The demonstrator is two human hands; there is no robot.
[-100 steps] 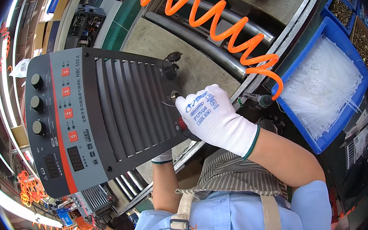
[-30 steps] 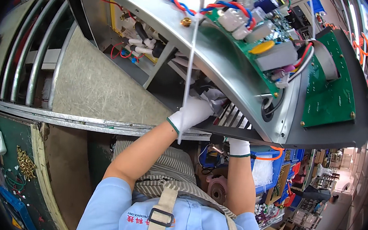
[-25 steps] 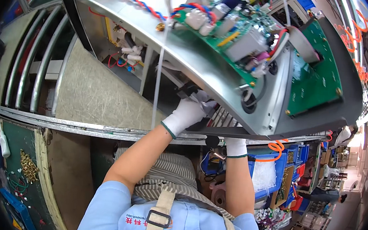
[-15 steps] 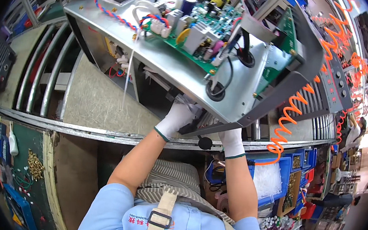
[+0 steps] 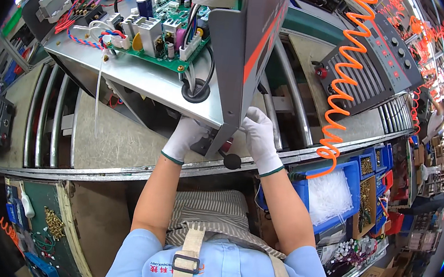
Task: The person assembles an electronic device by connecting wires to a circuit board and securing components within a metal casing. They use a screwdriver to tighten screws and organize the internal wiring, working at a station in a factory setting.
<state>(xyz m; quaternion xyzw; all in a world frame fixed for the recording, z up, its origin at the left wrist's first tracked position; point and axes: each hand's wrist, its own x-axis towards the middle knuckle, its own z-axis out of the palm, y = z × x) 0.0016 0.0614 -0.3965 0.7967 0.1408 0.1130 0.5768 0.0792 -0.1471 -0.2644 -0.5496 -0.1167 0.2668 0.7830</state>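
Note:
An open machine chassis (image 5: pixel 147 86) of bare sheet metal sits tilted on the bench, a green circuit board (image 5: pixel 149 57) on its top. Its dark grey front panel (image 5: pixel 229 59), with an orange stripe, stands on the right side. My left hand (image 5: pixel 186 135), in a white glove, reaches under the chassis behind the panel's lower end; its fingertips are hidden there. On the panel's outer side, my gloved right hand (image 5: pixel 258 139) has its fingers bent together at the lower edge. What they pinch is too small to make out. A round black cap (image 5: pixel 232 161) hangs between both hands.
Another machine with knobs (image 5: pixel 370 70) stands at the right, behind a coiled orange air hose (image 5: pixel 338 101). Metal rollers (image 5: pixel 45 116) lie at the left. Below the bench edge at right is a blue bin (image 5: pixel 328 197) of clear plastic pieces, beside trays of brass parts.
The chassis has turned, so its front panel's outer face now shows. My right hand, formerly mostly hidden by the panel, is now visible at its outer side. My left hand remains underneath.

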